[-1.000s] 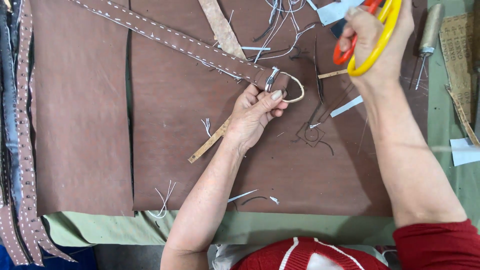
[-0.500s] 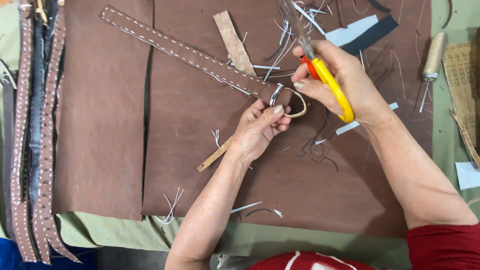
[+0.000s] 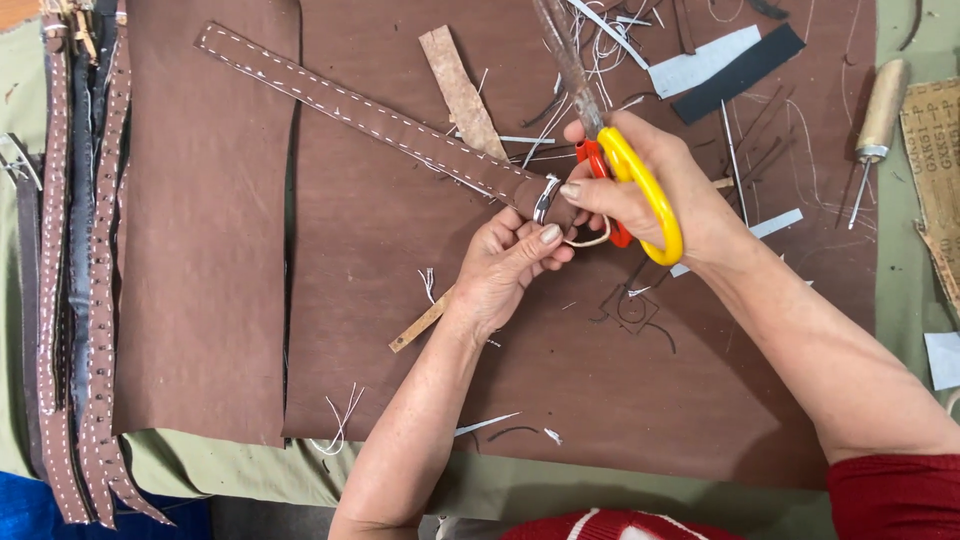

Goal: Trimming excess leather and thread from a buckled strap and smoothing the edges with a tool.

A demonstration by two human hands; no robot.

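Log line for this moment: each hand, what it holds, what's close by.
left hand: pinches stitched brown strap at metal ring | right hand: holds yellow-and-red scissors, blades pointing away | nearby: wooden-handled awl, thread scraps

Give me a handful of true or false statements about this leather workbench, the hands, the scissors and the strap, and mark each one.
1. The right hand holds yellow-handled scissors. True.
2. The left hand holds the stitched brown strap near its metal ring. True.
3. The wooden-handled awl is in the left hand. False: it lies untouched at the right edge.
4. The scissor blades point toward the person. False: they point away.
5. More stitched straps lie at the far left. True.
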